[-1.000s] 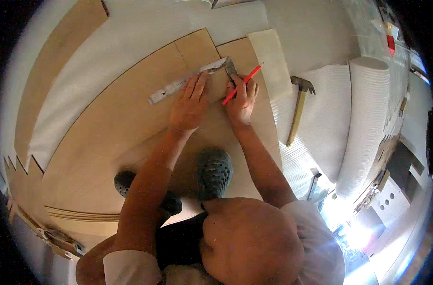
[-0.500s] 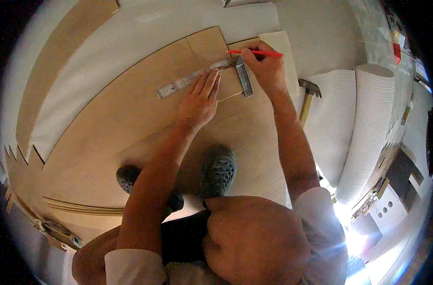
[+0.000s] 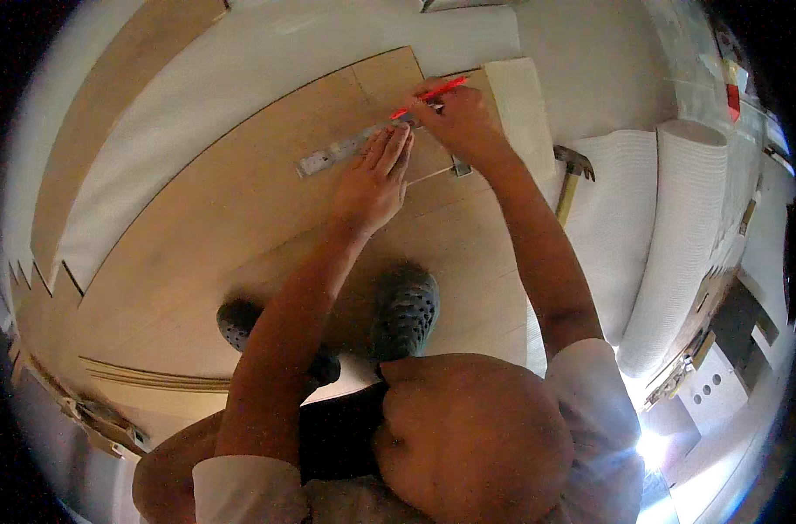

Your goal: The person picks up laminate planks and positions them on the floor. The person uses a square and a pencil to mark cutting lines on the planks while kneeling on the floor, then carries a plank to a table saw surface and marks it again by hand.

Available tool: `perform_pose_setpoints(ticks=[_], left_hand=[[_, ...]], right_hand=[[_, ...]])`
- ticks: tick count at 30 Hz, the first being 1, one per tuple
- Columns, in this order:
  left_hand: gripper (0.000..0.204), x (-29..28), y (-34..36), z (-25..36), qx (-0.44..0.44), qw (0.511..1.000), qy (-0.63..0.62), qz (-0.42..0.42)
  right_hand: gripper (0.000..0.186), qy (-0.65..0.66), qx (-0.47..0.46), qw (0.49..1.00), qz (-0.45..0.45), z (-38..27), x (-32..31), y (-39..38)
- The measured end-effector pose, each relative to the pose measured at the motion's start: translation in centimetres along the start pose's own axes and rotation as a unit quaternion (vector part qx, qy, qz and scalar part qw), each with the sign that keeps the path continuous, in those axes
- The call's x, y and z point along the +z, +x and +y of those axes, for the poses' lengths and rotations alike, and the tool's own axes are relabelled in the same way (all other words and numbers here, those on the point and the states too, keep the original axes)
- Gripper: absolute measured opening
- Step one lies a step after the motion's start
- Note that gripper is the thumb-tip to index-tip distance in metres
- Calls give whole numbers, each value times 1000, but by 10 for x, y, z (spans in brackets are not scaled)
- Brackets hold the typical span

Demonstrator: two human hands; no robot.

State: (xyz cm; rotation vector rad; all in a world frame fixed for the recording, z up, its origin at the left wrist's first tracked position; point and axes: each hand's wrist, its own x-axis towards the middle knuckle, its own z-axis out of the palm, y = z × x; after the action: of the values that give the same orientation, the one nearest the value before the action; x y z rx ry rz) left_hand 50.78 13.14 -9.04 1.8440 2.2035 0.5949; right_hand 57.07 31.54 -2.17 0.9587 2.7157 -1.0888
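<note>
Pins the metal square (image 3: pixel 318 162) on floorboards (image 3: pixel 188 236) with the outstretched left hand (image 3: pixel 373 187), grips a red pencil (image 3: pixel 455 84) in the right hand (image 3: pixel 462 118), and may skew any mark through loose pressing.

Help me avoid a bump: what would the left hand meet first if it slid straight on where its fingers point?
Probably the right hand, which holds the red pencil, just ahead of the left hand; the pencil's lower end could come first, as depth is unclear here.
</note>
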Motion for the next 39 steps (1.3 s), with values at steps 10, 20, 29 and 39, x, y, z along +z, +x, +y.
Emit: perform_pose_setpoints(ticks=[10, 20, 29, 39], left_hand=[[68, 0, 0, 3, -13, 1000, -18, -5], [61, -4, 0, 3, 9, 1000, 9, 9], [70, 8, -6, 0, -14, 999, -45, -12], [61, -10, -5, 5, 46, 998, 11, 50]], right_hand=[[45, -42, -13, 999, -30, 0, 9, 3], [30, -73, -22, 990, 116, -3, 14, 9], [23, -51, -22, 994, 90, 8, 20, 2], [40, -74, 4, 968, 240, 39, 48, -76]])
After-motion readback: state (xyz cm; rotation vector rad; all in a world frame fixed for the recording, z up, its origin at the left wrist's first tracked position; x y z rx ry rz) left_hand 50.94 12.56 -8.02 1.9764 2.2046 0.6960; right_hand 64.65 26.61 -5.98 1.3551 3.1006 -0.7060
